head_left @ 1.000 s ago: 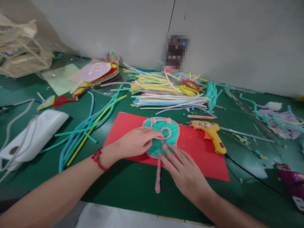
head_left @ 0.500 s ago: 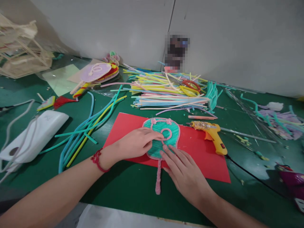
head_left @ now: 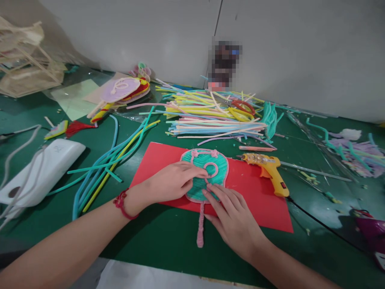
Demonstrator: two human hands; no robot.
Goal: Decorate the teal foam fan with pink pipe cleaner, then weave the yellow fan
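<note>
A teal fan (head_left: 223, 159) made of pipe cleaners, with a pink rim, two pink flowers near its top and a pink handle (head_left: 200, 226), lies flat in the middle. On its face rests a curled pink pipe cleaner (head_left: 216, 169). My left hand (head_left: 173, 182) comes in from the left, its thumb and fingertips closed on the curl at the inner side. Lower right on the fan, my right hand (head_left: 234, 216) lies with fingers stretched out, fingertips touching the fan by the curl's tail. Under the fan is a red sheet (head_left: 255, 204).
A yellow glue gun (head_left: 270, 170) lies on the sheet's right side, its cord trailing right. Behind are piled pipe cleaners (head_left: 210, 128) and red-handled scissors (head_left: 243, 106). Loose blue and green pipe cleaners (head_left: 99, 164), a white power bank (head_left: 60, 160) and a lilac fan (head_left: 120, 88) are left.
Both hands stay almost where they were on the fan. The view has shifted very slightly.
</note>
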